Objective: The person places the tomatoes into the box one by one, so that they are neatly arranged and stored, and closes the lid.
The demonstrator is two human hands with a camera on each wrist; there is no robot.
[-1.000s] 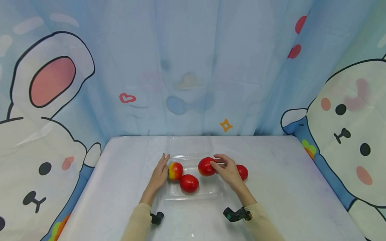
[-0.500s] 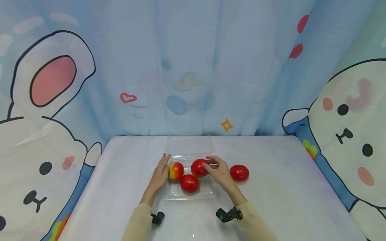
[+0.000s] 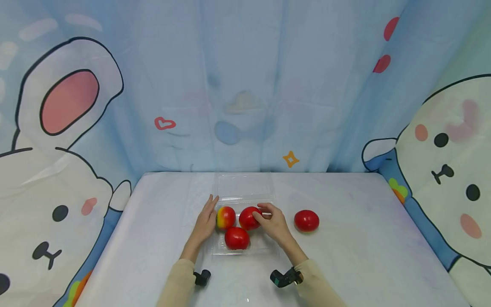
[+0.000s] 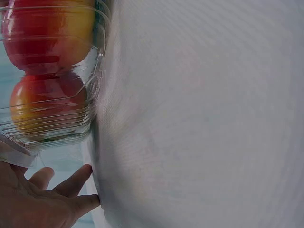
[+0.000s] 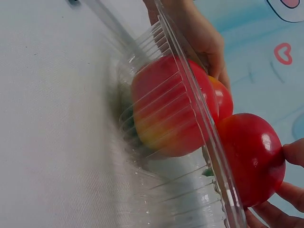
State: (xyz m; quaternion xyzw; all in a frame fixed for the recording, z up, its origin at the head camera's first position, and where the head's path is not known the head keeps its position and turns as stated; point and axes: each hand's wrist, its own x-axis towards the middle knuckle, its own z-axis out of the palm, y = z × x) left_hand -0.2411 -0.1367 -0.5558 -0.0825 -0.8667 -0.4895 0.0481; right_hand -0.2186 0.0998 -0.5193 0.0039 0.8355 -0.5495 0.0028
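Observation:
My right hand (image 3: 273, 222) grips a glossy red fruit (image 3: 249, 218) by its right side, thumb in front and fingers behind. In the right wrist view, that fruit (image 5: 251, 159) shows above the rim of a clear plastic container (image 3: 264, 245). Two other fruits lie in the container: a red-and-yellow one (image 3: 226, 218) at the left and a red one (image 3: 237, 238) nearer the front. The held fruit is close against both. My left hand (image 3: 204, 221) rests along the container's left side with its fingers extended. In the left wrist view, its fingers (image 4: 76, 180) are spread beside the ribbed wall.
Another red fruit (image 3: 306, 221) sits on the white-covered table (image 3: 345, 247), right of the container. The container's clear lid (image 3: 244, 184) lies folded back behind it. A blue printed curtain (image 3: 245, 64) hangs beyond the table's far edge.
My right hand has carried its fruit leftward and slightly down, toward the other two in the container. The front red fruit has shifted slightly forward and left. My left hand stays in place.

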